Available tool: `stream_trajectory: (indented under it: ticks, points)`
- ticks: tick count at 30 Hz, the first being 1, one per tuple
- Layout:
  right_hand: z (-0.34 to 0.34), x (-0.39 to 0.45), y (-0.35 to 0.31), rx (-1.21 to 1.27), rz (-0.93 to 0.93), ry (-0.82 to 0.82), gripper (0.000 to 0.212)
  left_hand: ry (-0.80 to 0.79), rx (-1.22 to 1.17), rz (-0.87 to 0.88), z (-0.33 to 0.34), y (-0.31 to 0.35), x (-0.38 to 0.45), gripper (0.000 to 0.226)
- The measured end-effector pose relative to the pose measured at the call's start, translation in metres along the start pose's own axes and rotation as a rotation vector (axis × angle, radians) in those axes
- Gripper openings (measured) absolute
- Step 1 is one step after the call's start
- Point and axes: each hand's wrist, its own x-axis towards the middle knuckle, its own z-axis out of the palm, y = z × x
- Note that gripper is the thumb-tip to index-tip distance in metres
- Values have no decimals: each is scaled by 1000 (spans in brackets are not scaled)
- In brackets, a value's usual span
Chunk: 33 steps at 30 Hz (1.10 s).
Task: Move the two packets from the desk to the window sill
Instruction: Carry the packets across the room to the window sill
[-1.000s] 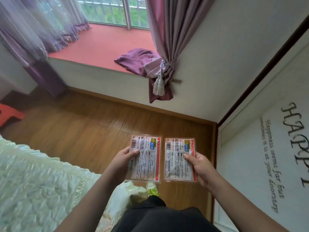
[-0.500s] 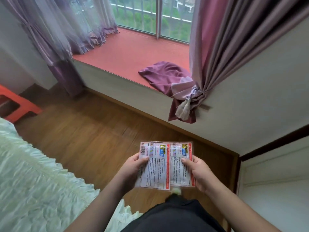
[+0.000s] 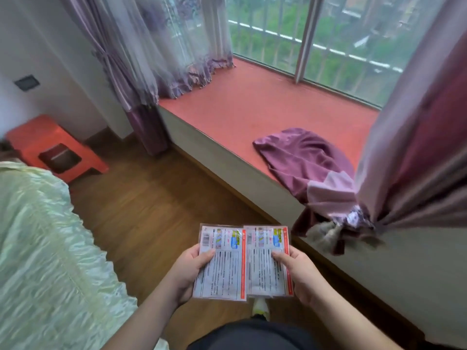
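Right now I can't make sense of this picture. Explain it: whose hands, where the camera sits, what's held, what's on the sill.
No machine here: a person wears a camera on the head, looking down at their own bare hands. The left hand holds one packet; the right hand holds the other packet, edges overlapping a little. Ahead lies the red sill, with only a purple cloth and curtain ends on it. A bed is at left, a red stool beyond it.

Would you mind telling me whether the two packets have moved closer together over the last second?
Yes. The left packet and right packet, earlier apart, now overlap, and both are nearer the window sill.
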Motion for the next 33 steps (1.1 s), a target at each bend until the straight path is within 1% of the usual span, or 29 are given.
stream_trajectory:
  ticks: [3,6,11,18,22,26,29,33]
  points:
    - [6,37,-26,-37,28,-20,19,76,6,25,-3,28,17,22]
    - [20,75,-51,-19,53,-46,22,135,-21,55,-11,49,36,22]
    - [50,126,-83,-45,83,-109,23,216,-77,54,-39,79,74,24]
    - [115,210,-134,-79,73,-116,23,195,-85,69,-102,142,138,24]
    - [162,257,-170,-71,45,-49,23,203,-79,75,-154,194,171,23]
    - [203,294,-201,-100,25,-38,22,170,-12,87,-200,248,196,24]
    - [221,320,-223,-88,8,2,21,177,-29,86,-224,283,218,23]
    - [231,356,-247,-50,22,46,22,177,-81,80,-238,318,252,23]
